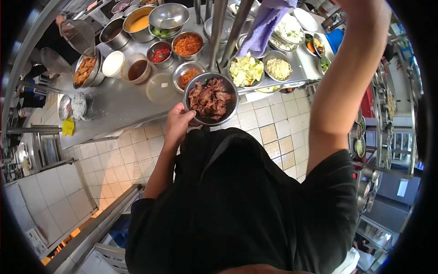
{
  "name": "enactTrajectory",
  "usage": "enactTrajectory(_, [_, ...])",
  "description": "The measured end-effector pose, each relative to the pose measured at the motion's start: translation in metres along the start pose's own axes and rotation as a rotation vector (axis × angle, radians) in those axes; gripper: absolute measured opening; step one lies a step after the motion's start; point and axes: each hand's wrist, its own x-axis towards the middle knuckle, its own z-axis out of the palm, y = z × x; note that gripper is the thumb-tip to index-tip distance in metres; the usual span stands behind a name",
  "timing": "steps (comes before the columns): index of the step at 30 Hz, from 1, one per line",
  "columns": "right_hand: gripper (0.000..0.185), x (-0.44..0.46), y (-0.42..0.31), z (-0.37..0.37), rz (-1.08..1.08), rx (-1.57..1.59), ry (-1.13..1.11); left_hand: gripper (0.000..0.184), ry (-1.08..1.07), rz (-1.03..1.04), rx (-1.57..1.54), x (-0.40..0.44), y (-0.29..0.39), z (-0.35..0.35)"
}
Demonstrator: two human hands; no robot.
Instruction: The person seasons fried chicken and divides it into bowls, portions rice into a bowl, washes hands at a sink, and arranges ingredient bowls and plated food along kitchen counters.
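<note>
My left hand point(180, 119) grips the rim of a steel bowl point(187, 106), thumb on top and fingers curled underneath. Chunks of browned meat point(211, 98) fill the bowl, which I hold in front of my body at the counter's edge. Just beyond it sits a smaller bowl of chopped orange food point(186, 76). My right arm point(344, 77) reaches up and forward past the top edge of the view, so the hand itself is out of sight. A purple cloth point(262, 29) hangs to the left of that arm.
The steel counter point(114, 102) carries a tub of dark sauce point(137, 69), a bowl of red chopped food point(159, 53), cut cabbage point(246, 71) and pale shreds point(278, 69). Metal posts point(216, 36) rise from it. Another person's hand point(60, 20) is near a wire strainer point(77, 35) at the left.
</note>
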Motion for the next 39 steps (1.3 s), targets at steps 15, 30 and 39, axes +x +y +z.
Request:
enactTrajectory(15, [0.025,-0.274,-0.042,0.124,0.992,0.277,1.074,0.008,-0.387,-0.056,0.242,0.045,-0.016,0.103])
enactTrajectory(30, [0.018,-0.345,-0.051,0.116,1.327,-0.165,0.921,0.005,-0.528,-0.129,0.194,0.057,-0.033,0.163])
enactTrajectory(39, [0.017,-0.377,-0.037,0.116,1.095,-0.636,0.562,0.007,-0.572,-0.183,0.141,0.07,-0.05,0.196])
